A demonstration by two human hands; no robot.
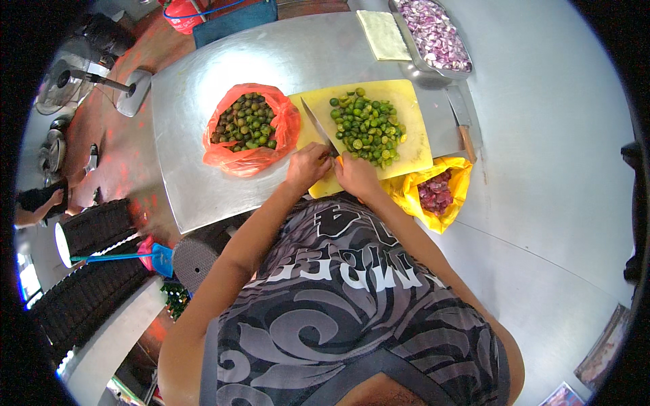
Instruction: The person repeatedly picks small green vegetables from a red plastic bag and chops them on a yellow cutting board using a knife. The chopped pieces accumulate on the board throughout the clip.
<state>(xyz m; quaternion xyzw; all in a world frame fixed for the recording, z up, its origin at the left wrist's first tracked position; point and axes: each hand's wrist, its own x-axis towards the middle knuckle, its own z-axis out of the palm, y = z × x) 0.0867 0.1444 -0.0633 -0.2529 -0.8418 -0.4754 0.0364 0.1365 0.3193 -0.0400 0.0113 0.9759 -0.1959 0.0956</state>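
Head view: at frame centre I see the right hand (357, 176), fingers curled round the knife (315, 122); whether the left hand's (309, 164) fingers pinch anything, I can't tell. Beyond, upper centre, cut green citrus (369, 127) lies on the yellow board (407, 100).

On my remote feed I observe a metal table (193, 179) under white glare; right, a pale grey wall (562, 155); left, a reddish floor (125, 162), a standing fan (101, 80) and a bright window (28, 276).
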